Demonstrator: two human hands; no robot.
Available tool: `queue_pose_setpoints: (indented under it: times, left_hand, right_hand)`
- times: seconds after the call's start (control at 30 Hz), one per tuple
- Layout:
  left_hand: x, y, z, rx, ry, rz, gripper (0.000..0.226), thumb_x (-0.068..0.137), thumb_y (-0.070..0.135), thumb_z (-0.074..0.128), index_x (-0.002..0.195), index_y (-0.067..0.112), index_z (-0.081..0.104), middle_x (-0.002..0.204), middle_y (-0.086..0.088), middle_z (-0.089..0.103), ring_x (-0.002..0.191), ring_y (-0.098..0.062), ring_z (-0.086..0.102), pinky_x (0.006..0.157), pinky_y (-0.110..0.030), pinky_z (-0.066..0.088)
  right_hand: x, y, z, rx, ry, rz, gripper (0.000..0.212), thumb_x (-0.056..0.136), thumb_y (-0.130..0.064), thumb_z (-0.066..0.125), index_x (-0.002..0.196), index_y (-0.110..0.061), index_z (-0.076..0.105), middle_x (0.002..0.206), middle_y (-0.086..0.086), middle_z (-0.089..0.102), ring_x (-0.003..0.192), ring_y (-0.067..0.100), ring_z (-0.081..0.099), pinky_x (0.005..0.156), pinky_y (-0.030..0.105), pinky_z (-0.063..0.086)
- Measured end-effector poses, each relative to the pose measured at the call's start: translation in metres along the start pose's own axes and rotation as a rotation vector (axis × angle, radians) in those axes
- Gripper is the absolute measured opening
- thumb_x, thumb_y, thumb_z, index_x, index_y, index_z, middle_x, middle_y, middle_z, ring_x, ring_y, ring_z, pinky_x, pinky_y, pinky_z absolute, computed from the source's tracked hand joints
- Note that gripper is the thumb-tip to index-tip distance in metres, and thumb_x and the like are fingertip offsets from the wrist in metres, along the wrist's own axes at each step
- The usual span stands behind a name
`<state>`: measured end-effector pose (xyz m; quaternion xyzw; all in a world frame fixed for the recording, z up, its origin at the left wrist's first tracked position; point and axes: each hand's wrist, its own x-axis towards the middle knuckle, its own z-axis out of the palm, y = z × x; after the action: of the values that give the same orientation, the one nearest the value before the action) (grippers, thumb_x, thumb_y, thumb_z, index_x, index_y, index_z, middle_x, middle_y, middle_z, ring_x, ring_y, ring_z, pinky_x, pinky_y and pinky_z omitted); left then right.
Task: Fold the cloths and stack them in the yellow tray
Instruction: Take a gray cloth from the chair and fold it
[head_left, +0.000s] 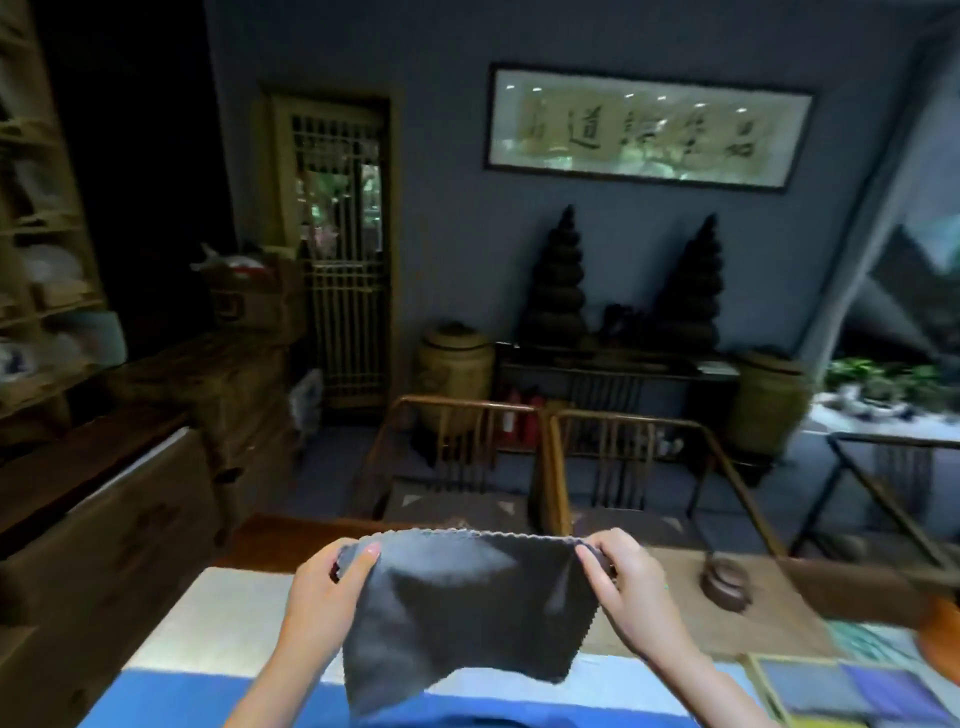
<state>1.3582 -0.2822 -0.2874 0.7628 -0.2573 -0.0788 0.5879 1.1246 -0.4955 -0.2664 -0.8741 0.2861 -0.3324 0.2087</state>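
A dark grey cloth (467, 613) with a zigzag edge hangs spread out in the air above the table. My left hand (332, 587) pinches its top left corner and my right hand (628, 582) pinches its top right corner. The cloth's lower edge droops toward a blue and white mat (218, 675). At the bottom right lies the yellow tray (758, 675), with folded grey and blue cloths (852, 691) inside it.
A small dark teapot-like object (724, 579) stands on the table to the right of my hands. Two wooden chairs (545, 462) face the table's far edge. Behind them are a sideboard, jars and a wall with framed calligraphy. Wooden cabinets line the left.
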Motion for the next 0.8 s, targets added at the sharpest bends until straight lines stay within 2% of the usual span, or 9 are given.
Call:
queue_pose_setpoints:
  times: [0.1,0.23,0.33,0.47,0.57,0.73,0.8]
  left_hand:
    - [-0.010,0.027,0.081,-0.045,-0.032,0.034,0.017,0.088,0.027,0.065,0.074,0.021,0.070,0.072,0.008,0.072,0.078,-0.007,0.063,0.065,-0.021,0.046]
    - [-0.024,0.057,0.169,-0.067,-0.115,0.054,0.016,0.087,0.030,0.066,0.075,0.021,0.071,0.076,0.007,0.072,0.078,-0.011,0.065,0.064,-0.027,0.045]
    - [-0.031,0.074,0.215,-0.084,-0.158,0.064,0.014,0.087,0.030,0.067,0.076,0.023,0.072,0.079,0.010,0.072,0.082,-0.009,0.064,0.066,-0.027,0.046]
    - [-0.030,0.093,0.254,-0.114,-0.229,0.072,0.018,0.088,0.030,0.066,0.071,0.034,0.071,0.075,0.022,0.071,0.082,-0.003,0.062,0.067,-0.018,0.043]
    - [-0.018,0.095,0.272,-0.113,-0.300,0.053,0.021,0.090,0.032,0.063,0.072,0.039,0.069,0.080,0.021,0.070,0.087,-0.002,0.060,0.069,-0.016,0.042]
    - [0.012,0.084,0.291,-0.056,-0.350,0.083,0.019,0.091,0.036,0.060,0.077,0.034,0.074,0.084,0.027,0.071,0.089,-0.003,0.062,0.074,-0.023,0.046]
    - [0.019,0.080,0.298,-0.074,-0.376,0.059,0.021,0.092,0.033,0.060,0.079,0.028,0.075,0.083,0.022,0.072,0.088,-0.004,0.063,0.072,-0.020,0.044]
  right_hand:
    - [-0.017,0.063,-0.056,-0.060,0.069,0.052,0.019,0.091,-0.018,0.061,0.074,-0.023,0.054,0.072,-0.007,0.051,0.066,0.006,0.049,0.064,0.027,0.038]
    - [-0.031,0.125,-0.116,-0.110,0.106,0.117,0.013,0.091,-0.021,0.060,0.079,-0.017,0.059,0.074,-0.003,0.052,0.069,0.012,0.051,0.067,0.028,0.039]
    - [-0.038,0.158,-0.148,-0.107,0.135,0.163,0.011,0.091,-0.021,0.060,0.083,-0.015,0.062,0.079,0.000,0.057,0.076,0.015,0.055,0.071,0.033,0.044]
    - [-0.036,0.189,-0.168,-0.082,0.188,0.237,0.009,0.092,-0.025,0.059,0.084,-0.023,0.061,0.083,-0.009,0.058,0.081,0.009,0.057,0.072,0.031,0.047]
    - [-0.028,0.209,-0.168,-0.046,0.235,0.285,0.013,0.093,-0.025,0.057,0.080,-0.029,0.058,0.078,-0.010,0.059,0.078,0.005,0.056,0.067,0.025,0.045]
    - [-0.018,0.234,-0.153,-0.003,0.233,0.347,0.017,0.092,-0.024,0.059,0.078,-0.034,0.057,0.077,-0.015,0.062,0.079,0.001,0.057,0.066,0.014,0.041]
    - [-0.011,0.243,-0.147,-0.005,0.207,0.369,0.018,0.092,-0.025,0.058,0.077,-0.035,0.058,0.077,-0.016,0.063,0.079,-0.001,0.057,0.065,0.015,0.041]
